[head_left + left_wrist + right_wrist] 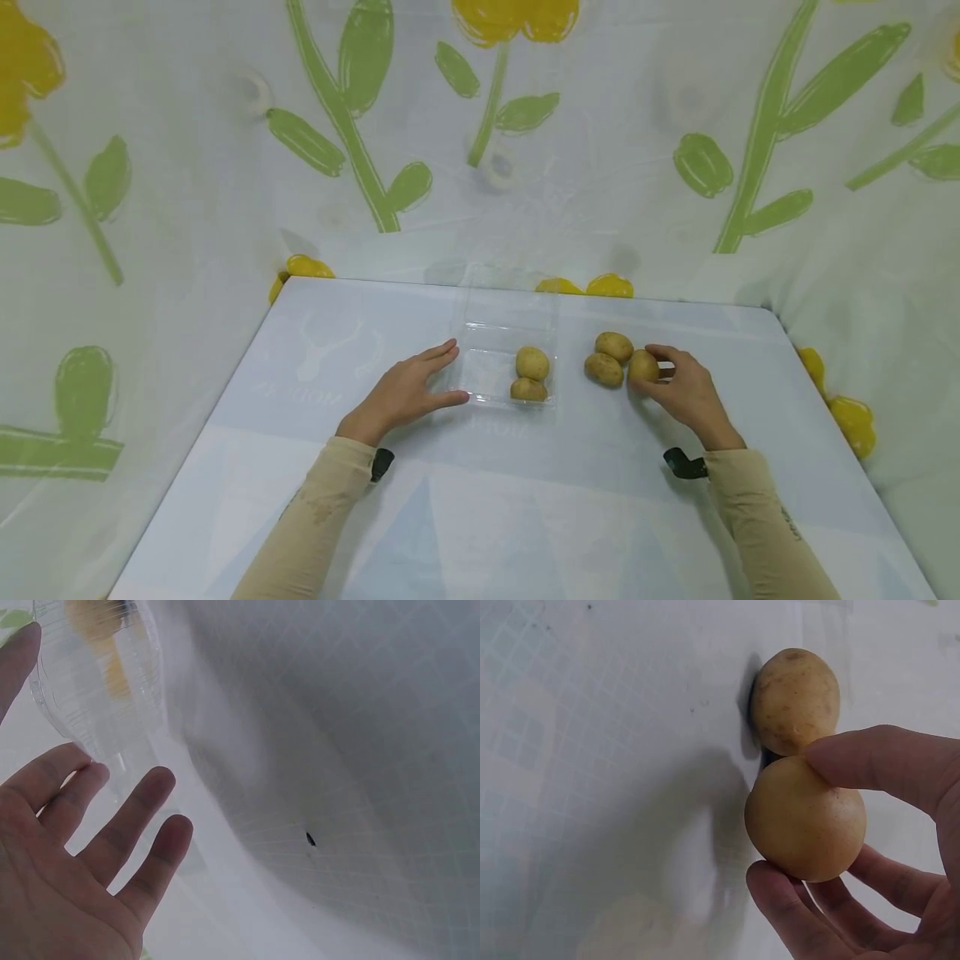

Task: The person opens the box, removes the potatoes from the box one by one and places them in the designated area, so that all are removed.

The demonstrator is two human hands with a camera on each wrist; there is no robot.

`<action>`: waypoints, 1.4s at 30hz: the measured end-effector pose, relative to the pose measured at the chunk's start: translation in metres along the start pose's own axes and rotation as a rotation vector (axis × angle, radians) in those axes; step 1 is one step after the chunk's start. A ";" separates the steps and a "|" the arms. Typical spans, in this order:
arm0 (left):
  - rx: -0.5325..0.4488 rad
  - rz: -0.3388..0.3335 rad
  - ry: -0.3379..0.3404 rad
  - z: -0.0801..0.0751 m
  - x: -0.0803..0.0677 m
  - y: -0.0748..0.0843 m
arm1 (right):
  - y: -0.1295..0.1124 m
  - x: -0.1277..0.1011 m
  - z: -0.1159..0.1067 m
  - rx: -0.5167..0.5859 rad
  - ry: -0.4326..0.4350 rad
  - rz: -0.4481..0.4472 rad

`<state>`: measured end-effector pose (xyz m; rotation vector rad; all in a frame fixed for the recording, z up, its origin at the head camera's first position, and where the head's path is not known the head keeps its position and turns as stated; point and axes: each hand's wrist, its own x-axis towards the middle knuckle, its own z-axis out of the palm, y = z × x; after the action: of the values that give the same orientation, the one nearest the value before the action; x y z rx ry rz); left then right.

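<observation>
Now the right hand pinches a potato in curled fingers, lifting comes next; the left hand, fingers straight, steadies the clear tray beside them.

**Potatoes and a clear tray**

A smooth, round yellow-brown potato sits pinched between thumb and fingers of the right hand, touching two more tan potatoes on the table. A shallow clear plastic tray lies just left of them, holding two potatoes in its right corner.
</observation>
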<state>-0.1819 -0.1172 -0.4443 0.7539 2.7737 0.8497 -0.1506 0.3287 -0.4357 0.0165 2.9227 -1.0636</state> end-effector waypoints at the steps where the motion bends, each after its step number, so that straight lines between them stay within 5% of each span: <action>1: -0.002 0.003 -0.002 0.000 0.000 0.000 | 0.001 0.000 0.001 0.001 -0.002 0.003; 19: -0.004 -0.019 -0.007 0.000 0.001 0.000 | 0.004 -0.002 0.002 -0.004 0.000 0.053; 29: -0.012 -0.014 -0.004 0.001 0.001 -0.001 | -0.005 -0.004 -0.006 0.032 0.107 -0.061; 42: -0.021 -0.001 0.004 0.001 0.000 -0.002 | -0.018 -0.006 -0.010 0.027 0.126 -0.059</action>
<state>-0.1828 -0.1181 -0.4464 0.7484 2.7636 0.8803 -0.1448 0.3214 -0.4157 -0.0027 3.0376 -1.1519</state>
